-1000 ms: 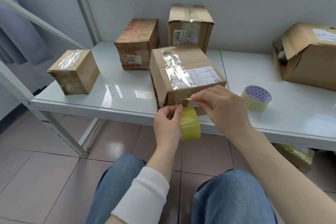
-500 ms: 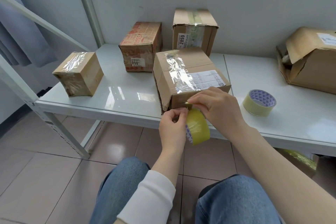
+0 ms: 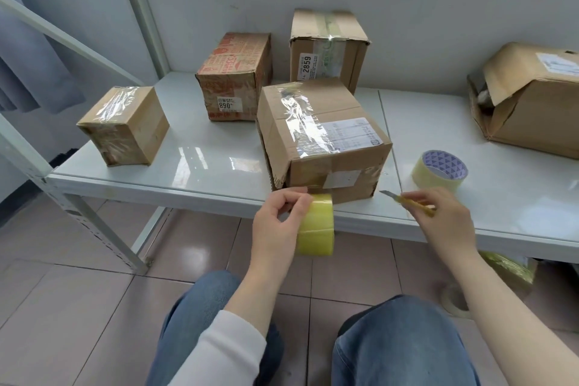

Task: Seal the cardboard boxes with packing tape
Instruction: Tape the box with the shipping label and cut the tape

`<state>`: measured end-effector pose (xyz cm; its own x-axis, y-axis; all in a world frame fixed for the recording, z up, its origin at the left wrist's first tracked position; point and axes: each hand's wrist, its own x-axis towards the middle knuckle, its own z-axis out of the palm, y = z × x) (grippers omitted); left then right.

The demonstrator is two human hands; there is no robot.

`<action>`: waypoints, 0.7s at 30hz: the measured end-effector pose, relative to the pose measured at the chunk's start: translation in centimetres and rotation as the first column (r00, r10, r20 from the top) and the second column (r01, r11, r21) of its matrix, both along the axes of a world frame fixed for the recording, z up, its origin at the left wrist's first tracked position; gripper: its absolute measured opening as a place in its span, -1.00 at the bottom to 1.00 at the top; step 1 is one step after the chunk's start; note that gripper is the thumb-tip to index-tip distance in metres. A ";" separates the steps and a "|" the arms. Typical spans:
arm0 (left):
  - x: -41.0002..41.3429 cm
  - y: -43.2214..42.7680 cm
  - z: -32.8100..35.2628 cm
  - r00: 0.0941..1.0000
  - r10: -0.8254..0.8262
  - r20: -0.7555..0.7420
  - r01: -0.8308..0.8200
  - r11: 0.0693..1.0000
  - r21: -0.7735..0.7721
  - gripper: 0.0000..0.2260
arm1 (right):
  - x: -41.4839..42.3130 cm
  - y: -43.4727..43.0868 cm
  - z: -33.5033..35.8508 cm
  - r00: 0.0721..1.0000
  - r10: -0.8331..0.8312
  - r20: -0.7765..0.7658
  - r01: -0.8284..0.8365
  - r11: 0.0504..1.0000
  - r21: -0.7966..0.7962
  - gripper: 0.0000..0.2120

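1. At the front edge of the shelf [image 3: 200, 163], your main hazard is the utility knife [image 3: 407, 199]. Your right hand [image 3: 445, 216] pinches its yellow handle with the blade out and aimed left, toward the front box [image 3: 322, 138] and your other hand. A careless sweep could nick cardboard, tape or a finger.
2. Watch the tape's free end. Your left hand [image 3: 275, 219] grips the tape roll [image 3: 316, 226], with thumb and forefinger curled at its top. I cannot tell whether a strip joins the roll to the box. If the end drops back onto the roll, you would likely have to pick it loose again.
3. The front box stands close to the shelf's edge, so a hard downward pull on the roll could drag it off toward your knees.
4. The tape roll hangs just below the box's near face, off the shelf and over the floor. Your knife hand is to its right, apart from it, near the box's right corner.
5. A second tape roll [image 3: 440, 169] lies on the shelf just beyond your right hand. The open-flapped box [image 3: 532, 103] sits far right, well apart from both hands.
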<state>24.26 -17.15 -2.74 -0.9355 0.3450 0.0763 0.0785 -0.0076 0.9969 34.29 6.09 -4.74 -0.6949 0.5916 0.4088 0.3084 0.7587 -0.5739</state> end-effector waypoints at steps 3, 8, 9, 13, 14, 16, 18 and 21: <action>-0.7 -0.7 1.9 0.999 0.004 -0.031 -0.001 0.997 0.083 -0.95 | 0.2 1.9 -1.9 0.972 -0.174 0.157 0.199 0.967 -0.160 -0.84; -2.4 -1.7 4.4 0.997 0.031 0.072 -0.049 0.961 0.271 -0.82 | -1.6 2.7 -2.2 0.936 -0.251 0.248 0.271 0.961 -0.050 -0.81; -2.8 -2.0 4.7 0.994 0.046 0.097 -0.072 0.956 0.285 -0.74 | -1.7 2.8 -2.2 0.913 -0.282 0.293 0.288 0.957 0.025 -0.78; -5.7 -5.1 4.5 0.968 -0.019 0.251 -0.076 0.929 0.363 -0.78 | -2.7 1.4 -0.5 0.941 -0.314 0.130 0.310 0.950 0.046 -0.70; -6.7 -6.0 4.0 0.948 -0.084 0.308 -0.042 0.924 0.381 -0.85 | -3.3 0.4 0.4 0.961 -0.276 0.034 0.275 0.961 0.014 -0.68; -8.2 -7.4 2.6 0.873 -0.214 0.439 0.017 0.911 0.411 -0.89 | -4.7 -2.1 2.9 0.977 -0.187 -0.101 0.177 0.980 -0.095 -0.64; -9.3 -7.7 1.3 0.784 -0.287 0.550 0.054 0.914 0.402 -0.88 | -6.2 -4.4 5.2 0.982 -0.125 -0.144 0.085 0.964 -0.253 -0.58; -10.4 -6.6 0.1 0.720 -0.325 0.613 0.099 0.922 0.374 -0.84 | -8.6 -5.9 6.7 0.992 -0.080 -0.102 0.041 0.939 -0.341 -0.52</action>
